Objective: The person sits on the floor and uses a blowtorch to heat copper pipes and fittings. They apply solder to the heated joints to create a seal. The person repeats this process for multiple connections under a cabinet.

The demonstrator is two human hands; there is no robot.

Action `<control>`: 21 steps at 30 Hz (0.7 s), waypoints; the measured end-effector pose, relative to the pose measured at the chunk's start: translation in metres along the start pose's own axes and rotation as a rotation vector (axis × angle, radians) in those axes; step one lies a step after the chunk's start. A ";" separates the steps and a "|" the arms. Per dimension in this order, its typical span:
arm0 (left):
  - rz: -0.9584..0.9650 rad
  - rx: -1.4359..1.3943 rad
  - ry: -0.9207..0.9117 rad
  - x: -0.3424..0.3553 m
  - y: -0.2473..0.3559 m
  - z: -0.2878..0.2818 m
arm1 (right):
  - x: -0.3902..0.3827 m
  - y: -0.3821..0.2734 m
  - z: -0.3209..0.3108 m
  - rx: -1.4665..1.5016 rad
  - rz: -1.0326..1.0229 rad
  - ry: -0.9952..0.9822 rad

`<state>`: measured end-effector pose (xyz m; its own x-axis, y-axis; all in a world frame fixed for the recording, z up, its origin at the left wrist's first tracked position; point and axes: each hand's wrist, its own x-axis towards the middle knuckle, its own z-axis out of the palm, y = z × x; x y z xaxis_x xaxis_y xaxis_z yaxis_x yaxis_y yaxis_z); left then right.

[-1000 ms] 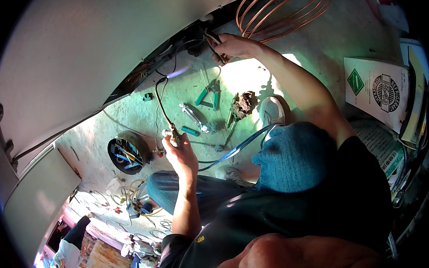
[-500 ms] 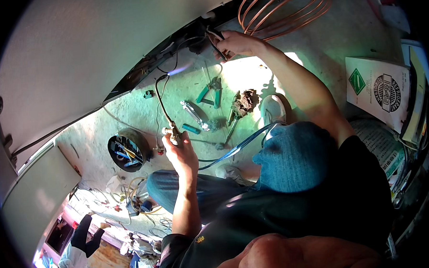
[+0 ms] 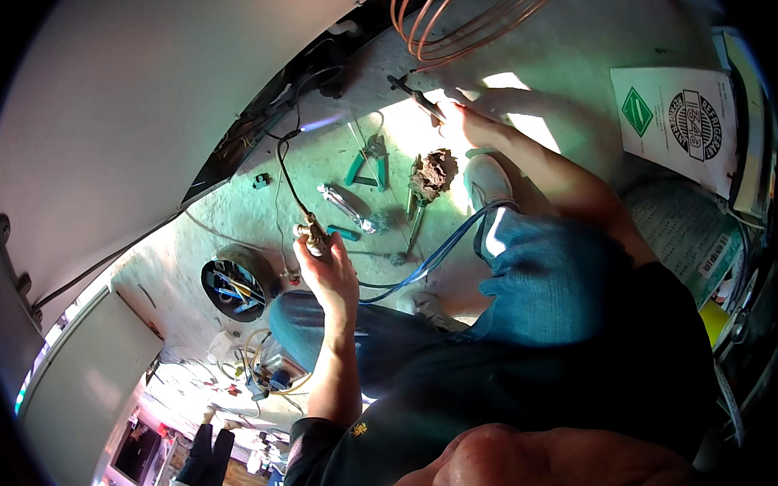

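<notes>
My left hand [image 3: 328,280] is closed round a brass torch [image 3: 314,237], its long nozzle angled up toward the appliance’s dark underside [image 3: 272,99], with a blue flame [image 3: 318,124] at the tip. My right hand [image 3: 462,125] grips black pliers [image 3: 414,95] over the sunlit floor, apart from that underside. Between my hands lie green-handled cutters [image 3: 354,171], a shiny crumpled silver piece [image 3: 344,203], a small teal bar [image 3: 345,233] and a clump of brown material [image 3: 429,175] on a metal tool.
Copper tubing coils [image 3: 474,13] lie at the top; a white carton [image 3: 663,157] stands right. A round tool container [image 3: 235,289], tangled hoses [image 3: 260,361] and a pale panel [image 3: 82,378] are left. Blue hoses [image 3: 433,258] cross by my knee. Another person [image 3: 203,468] is at lower left.
My right hand and the pliers have pulled down and right, away from the appliance’s underside. The torch stays in my left hand, still lit. The other person has shifted position.
</notes>
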<state>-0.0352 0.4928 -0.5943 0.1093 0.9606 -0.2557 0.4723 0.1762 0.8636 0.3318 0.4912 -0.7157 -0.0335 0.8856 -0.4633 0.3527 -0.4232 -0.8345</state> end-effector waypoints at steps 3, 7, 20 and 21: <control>-0.009 -0.056 -0.039 -0.002 0.004 0.003 | -0.024 0.029 0.005 -0.005 0.079 0.030; -0.092 -0.149 -0.096 -0.006 0.022 0.013 | -0.060 0.093 0.007 -0.131 0.136 0.079; -0.082 -0.241 -0.175 -0.007 0.041 0.043 | -0.113 0.164 0.021 -0.697 0.154 0.391; -0.079 -0.255 -0.174 -0.007 0.041 0.045 | -0.121 0.146 0.021 -0.561 0.158 0.459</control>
<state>0.0228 0.4836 -0.5761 0.2394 0.8944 -0.3778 0.2529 0.3182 0.9137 0.3680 0.3183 -0.7881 0.4079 0.8652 -0.2917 0.7498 -0.4997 -0.4336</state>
